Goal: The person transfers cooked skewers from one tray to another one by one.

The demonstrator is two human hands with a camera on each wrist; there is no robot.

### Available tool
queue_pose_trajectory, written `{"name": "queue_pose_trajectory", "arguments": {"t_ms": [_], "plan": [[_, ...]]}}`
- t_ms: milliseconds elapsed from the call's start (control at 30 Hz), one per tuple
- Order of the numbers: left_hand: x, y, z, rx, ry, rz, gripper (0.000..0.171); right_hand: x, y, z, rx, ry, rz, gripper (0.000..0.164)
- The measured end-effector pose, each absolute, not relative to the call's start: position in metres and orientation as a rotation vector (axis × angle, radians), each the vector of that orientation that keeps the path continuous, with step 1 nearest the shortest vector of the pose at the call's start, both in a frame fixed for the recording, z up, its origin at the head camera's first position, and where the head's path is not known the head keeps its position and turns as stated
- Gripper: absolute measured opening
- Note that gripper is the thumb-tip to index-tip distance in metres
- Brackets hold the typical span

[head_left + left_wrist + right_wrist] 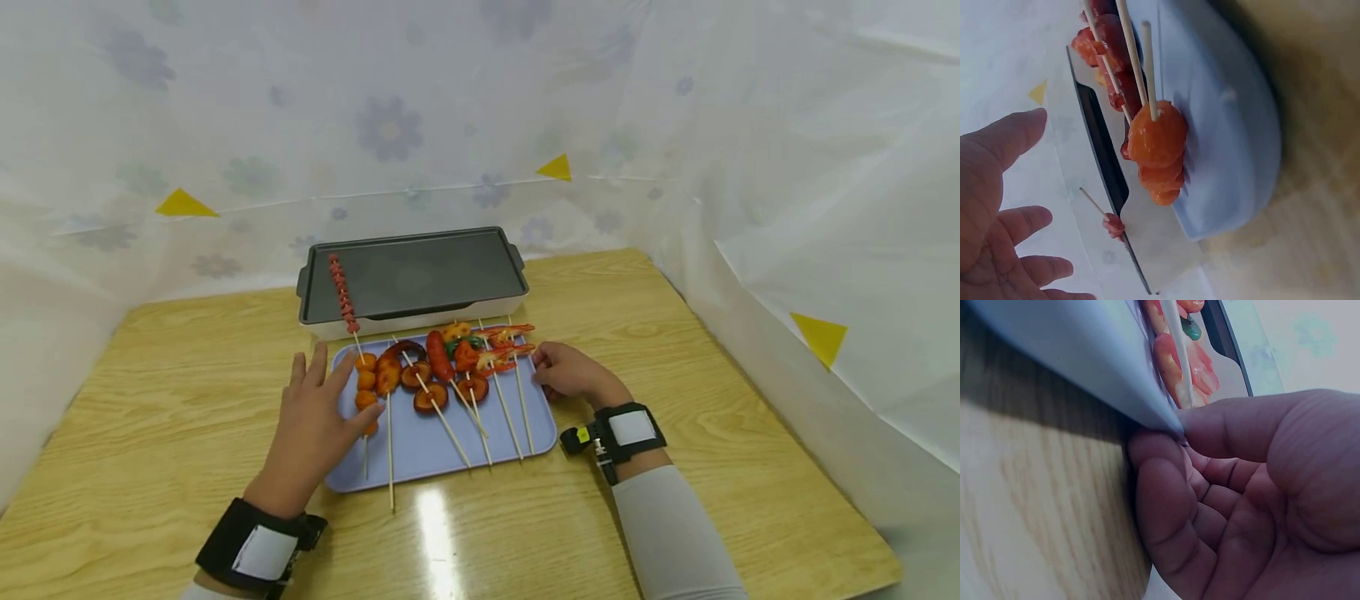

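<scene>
A pale blue tray (420, 454) carries several food skewers: orange balls (366, 381), mushroom slices (431, 397), a red sausage (440, 356) and shrimp (498, 358) among them. My right hand (573, 371) pinches the tray's right edge between thumb and curled fingers; the right wrist view shows the rim in that pinch. Over the tray's left side my left hand (318, 417) is spread, fingers apart and holding nothing, close by the orange ball skewer. In the left wrist view its fingers (1025, 225) stand apart from the orange balls (1157, 137).
Behind the tray stands a griddle (420, 271) with a dark plate and white base. A skewer of small red pieces (342, 292) lies on its left side, its stick reaching toward the tray. A wooden table (187, 400) bears everything; white sheeting (390, 83) hangs around it.
</scene>
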State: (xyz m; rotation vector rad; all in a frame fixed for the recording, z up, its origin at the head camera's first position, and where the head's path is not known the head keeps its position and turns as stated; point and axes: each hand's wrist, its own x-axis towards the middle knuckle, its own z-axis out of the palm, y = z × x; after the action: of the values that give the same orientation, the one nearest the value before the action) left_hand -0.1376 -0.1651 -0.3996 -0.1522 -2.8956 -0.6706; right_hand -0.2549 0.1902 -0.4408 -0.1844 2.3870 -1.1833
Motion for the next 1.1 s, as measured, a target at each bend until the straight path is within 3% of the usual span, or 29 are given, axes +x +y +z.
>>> {"name": "queue_pose_trajectory", "arguments": {"t_ms": [300,467,1100], "plan": [[-0.163,-0.163,-0.387,-0.301,-2.773,-0.564,0.071,-0.254,0.19,-0.439,-0.179,2.396,-1.183,0.016],[-0.174,-0.161,-0.381,-0.244,-2.761,-0.675,0.061,-0.253,0.19,-0.44,-0.175,2.405,-1.174,0.015],[-0.21,-0.172,-0.376,0.001,-2.979,-0.756,0.053,-0.252,0.188,-0.438,-0.152,2.397,-1.179,0.016]]}}
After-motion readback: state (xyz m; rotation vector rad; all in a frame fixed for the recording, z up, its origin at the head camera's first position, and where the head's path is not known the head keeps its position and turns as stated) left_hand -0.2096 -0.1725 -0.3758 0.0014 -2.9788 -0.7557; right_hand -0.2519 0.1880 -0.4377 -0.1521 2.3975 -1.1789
